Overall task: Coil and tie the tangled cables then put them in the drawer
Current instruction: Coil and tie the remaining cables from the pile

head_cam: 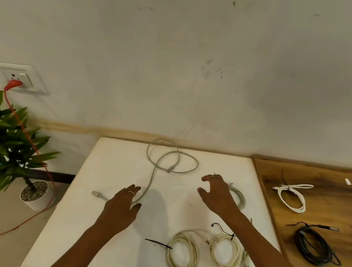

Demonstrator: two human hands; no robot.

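While both arms reach out over the white worktop (110, 159), the head view shows the left hand (123, 204) lying with its fingers fairly straight on or just above the loose grey cable (167, 161), near where that cable bends toward its plug end at the left; whether it presses the cable I cannot tell; the right hand (215, 192) hovers with thumb and fingers apart and loosely curved, holding nothing, just beside a coiled grey cable (239, 197) that it partly hides; the loose grey cable sprawls in open loops at the far edge of the worktop, untied; two cream coils (183, 255) lie near the front edge, each with a black tie, and a third pale coil shows under the right forearm; on the wooden surface (325, 218) to the right lie a tied white cable (292, 197) and a black coil (313, 245); a potted plant (4, 146) stands on the floor at the left.
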